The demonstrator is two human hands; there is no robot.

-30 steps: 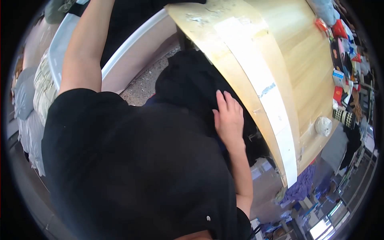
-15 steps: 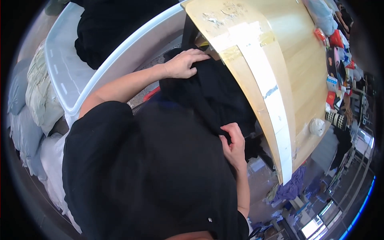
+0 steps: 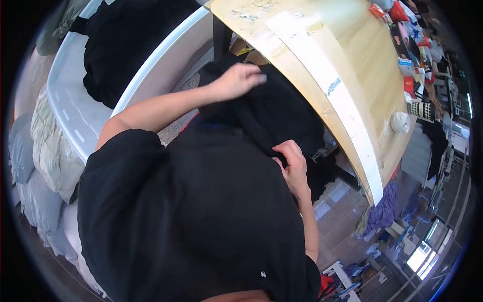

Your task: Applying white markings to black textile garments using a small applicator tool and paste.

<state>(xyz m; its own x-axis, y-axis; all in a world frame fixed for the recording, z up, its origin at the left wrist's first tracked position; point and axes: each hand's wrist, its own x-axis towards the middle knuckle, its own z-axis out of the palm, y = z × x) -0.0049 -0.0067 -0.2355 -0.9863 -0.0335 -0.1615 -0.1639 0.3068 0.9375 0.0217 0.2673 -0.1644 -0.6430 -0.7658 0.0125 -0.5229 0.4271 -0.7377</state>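
Black cloth [image 3: 292, 105] lies bunched over my lap, against the edge of a pale wooden table. Above its far part is my left hand [image 3: 239, 82], with bent fingers smeared by motion. Whether anything sits between those fingertips cannot be made out. On the near right side of the cloth, my right hand [image 3: 293, 163] curls its thumb and fingers round a fold. The cloth's lower end hangs in shadow under the table, and its dark folds merge with my black shirt.
The wooden table [image 3: 362, 90] curves along the right, with a white strip [image 3: 334, 88] taped on it and a small wrapped bundle [image 3: 400, 122] near its far edge. A white plastic tub [image 3: 70, 108] with black fabric stands at left, beside stuffed bags [image 3: 53, 151]. Purple cloth [image 3: 382, 211] hangs beyond the table's corner.
My left hand has lifted from the cloth, its fingers bending in from a flatter spread. My right hand keeps its place on the fold. The whole view has shifted slightly.
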